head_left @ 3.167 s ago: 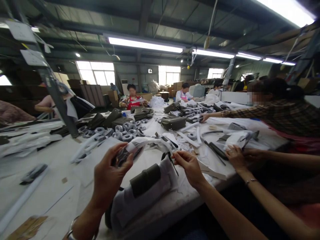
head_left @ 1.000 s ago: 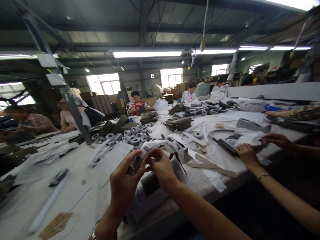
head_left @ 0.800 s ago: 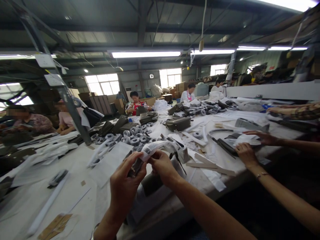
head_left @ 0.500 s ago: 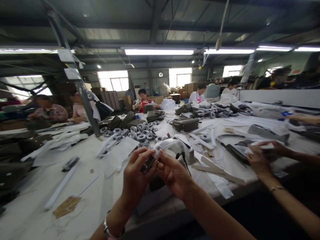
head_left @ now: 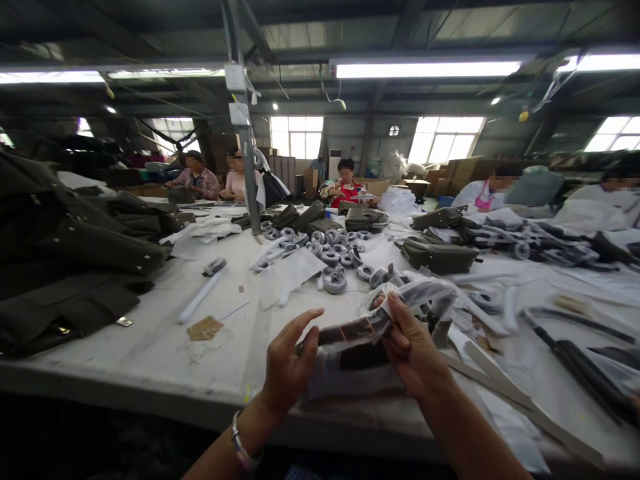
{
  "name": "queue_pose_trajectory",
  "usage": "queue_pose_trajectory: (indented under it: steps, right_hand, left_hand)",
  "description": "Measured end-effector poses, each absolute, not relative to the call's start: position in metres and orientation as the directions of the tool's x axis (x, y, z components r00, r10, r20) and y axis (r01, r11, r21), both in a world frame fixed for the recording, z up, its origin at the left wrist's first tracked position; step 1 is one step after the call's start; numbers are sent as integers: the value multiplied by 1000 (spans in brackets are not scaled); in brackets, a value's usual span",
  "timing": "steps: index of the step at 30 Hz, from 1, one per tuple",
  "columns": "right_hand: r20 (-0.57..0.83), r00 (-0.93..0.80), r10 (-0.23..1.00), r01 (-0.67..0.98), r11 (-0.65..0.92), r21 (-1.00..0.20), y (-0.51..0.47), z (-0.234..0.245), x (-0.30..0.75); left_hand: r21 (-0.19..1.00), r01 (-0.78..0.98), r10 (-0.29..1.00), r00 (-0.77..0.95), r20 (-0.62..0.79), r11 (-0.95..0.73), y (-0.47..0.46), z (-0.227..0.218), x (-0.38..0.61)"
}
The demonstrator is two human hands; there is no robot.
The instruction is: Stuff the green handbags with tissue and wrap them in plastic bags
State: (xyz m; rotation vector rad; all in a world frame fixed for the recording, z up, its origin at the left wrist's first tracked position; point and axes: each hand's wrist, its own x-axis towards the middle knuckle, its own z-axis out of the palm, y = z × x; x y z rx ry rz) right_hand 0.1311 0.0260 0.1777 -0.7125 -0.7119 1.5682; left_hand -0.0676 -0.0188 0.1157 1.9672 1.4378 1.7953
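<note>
**Head view: dark strap held across a part-wrapped bag at the bench edge**

Labels: two white plates (head_left: 236,78) are fixed one above the other on a grey post (head_left: 249,167); any marking on them is too small to read. Fine orange lines show on the strap (head_left: 345,335), not resolved as letters.

Hands: right hand (head_left: 413,343) has thumb and fingertips pinched narrow on clear-white wrapping (head_left: 427,291) at the strap's far end. Left hand (head_left: 290,360), bracelet (head_left: 239,440) at the wrist, is at the near end of the strap; index finger stands apart from the thumb. Cannot tell whether the hidden fingers grip.

Position: strap runs between the hands, above the bag (head_left: 363,357), which sits in white sheeting at the near edge of the table (head_left: 165,347). Strap and right hand cover part of the bag.

Surroundings: wrapped coils (head_left: 335,281) lie crowded just beyond the hands. Left: a white tube (head_left: 200,301), a brown card scrap (head_left: 205,328), then a heap of dark bags (head_left: 75,247). Right: grey board strips (head_left: 500,381) beside the right forearm, and a finished-looking dark bag (head_left: 440,255) farther back. The post rises from the table, blocking part of the far side, where a person in a red apron (head_left: 346,193) sits.
</note>
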Motion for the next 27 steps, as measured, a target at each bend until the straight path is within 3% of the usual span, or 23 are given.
queue_pose_trajectory:
  steps: [3, 5, 13, 18, 23, 27]
  right_hand:
    - [-106, -138, 985, -599, -168, -783, 31, 171, 136]
    - [-128, -169, 977, -577, -204, -791, 32, 167, 140]
    - [-189, -89, 978, -267, -206, -941, 16, 141, 170]
    - [-107, 34, 994, -109, -103, -989, 12, 122, 184]
    - [24, 110, 994, 121, 11, -993, 8, 112, 192]
    - [34, 165, 986, 218, -3, -976, 0, 99, 197]
  left_hand:
    - [802, 485, 799, -294, 525, -349, -6, 87, -93]
    - [846, 474, 856, -305, 418, -245, 8, 69, -111]
    - [785, 619, 905, -323, 277, -20, 102, 28, -165]
    - [745, 665, 926, -313, 210, 56, 152, 19, -174]
    - [790, 601, 925, -357, 132, 120, 163, 18, -179]
    - [877, 445, 910, -414, 24, 179, 146, 21, -179]
